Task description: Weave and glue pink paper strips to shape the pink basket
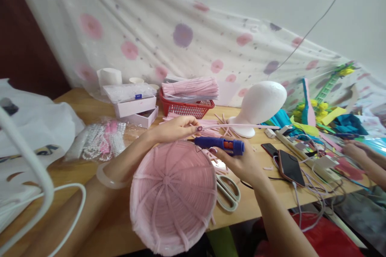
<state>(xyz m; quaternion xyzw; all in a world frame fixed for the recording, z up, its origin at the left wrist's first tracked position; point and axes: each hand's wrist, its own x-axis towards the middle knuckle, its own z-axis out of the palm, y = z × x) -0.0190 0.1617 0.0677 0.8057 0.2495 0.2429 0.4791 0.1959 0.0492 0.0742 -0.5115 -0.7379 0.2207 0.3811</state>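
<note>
A round pink woven piece made of pink strips rests at the table's front edge, its ribbed underside up. My left hand is closed in a pinch on a long thin pink strip that runs out to the right. My right hand is wrapped round a blue glue gun, whose nozzle points left toward the woven piece's far rim. A pale bangle sits on my left wrist.
Scissors lie right of the woven piece. Behind stand a red basket of pink strips, a white foam head and pink boxes. A phone, a power strip and cables lie right. Another person's hand rests far right.
</note>
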